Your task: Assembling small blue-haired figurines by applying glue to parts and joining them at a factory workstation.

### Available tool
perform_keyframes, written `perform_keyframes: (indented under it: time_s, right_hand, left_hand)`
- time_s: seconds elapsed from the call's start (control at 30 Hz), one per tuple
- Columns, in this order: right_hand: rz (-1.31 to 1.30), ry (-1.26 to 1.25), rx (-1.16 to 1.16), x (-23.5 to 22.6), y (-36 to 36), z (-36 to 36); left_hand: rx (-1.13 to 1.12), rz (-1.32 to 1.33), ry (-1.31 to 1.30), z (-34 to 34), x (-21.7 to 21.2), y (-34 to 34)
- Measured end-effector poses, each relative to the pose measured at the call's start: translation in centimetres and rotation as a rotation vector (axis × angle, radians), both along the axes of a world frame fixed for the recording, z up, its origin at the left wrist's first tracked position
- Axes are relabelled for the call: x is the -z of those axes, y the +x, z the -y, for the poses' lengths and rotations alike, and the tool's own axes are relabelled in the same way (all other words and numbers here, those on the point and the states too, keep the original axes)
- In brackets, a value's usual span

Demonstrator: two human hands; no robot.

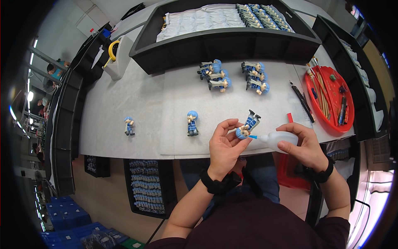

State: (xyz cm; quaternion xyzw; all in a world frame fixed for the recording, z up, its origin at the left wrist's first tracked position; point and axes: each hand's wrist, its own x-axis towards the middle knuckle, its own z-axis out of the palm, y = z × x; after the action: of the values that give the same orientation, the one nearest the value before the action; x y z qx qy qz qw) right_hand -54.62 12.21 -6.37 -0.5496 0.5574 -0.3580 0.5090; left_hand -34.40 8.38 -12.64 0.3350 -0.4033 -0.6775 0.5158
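right hand [306, 145] on my feed wrapped round a bottle [278, 140], left hand [226, 146] half curled, holding a figure [251, 123] by the head above the table [166, 143], blue nozzle [252, 137] at that head, contact I cannot tell, more figures [192, 123] beyond, black tray [224, 46] farthest

blue-haired figurine [249, 125] in blue and grey, head near and feet far, translucent white squeeze bottle [278, 140] to its right, tipped sideways, blue nozzle [253, 137] pointing left beside the head

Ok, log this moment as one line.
left hand: holds blue-haired figurine | right hand: holds white bottle, blue tip near figurine's head | black tray: figurines at right
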Motion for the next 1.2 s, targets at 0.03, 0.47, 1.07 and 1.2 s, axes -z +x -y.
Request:
perform_keyframes:
  time_s: [0.03,0.47,1.07,1.2]
  right_hand:
    - [0.000,0.000,0.000,0.0,0.0,0.0]
    - [-0.062,-0.033,0.013,-0.1,0.1,-0.1]
    - [0.077,0.147,0.109,0.0,0.8,-0.1]
    - [0.129,0.173,0.142,0.6,1.2,-0.2]
  left_hand:
    - [0.000,0.000,0.000,0.0,0.0,0.0]
    - [-0.016,0.045,-0.044,-0.2,0.0,-0.3]
    - [-0.044,0.068,-0.072,-0.2,0.2,-0.3]
    - [-0.053,0.072,-0.062,-0.3,0.3,-0.2]
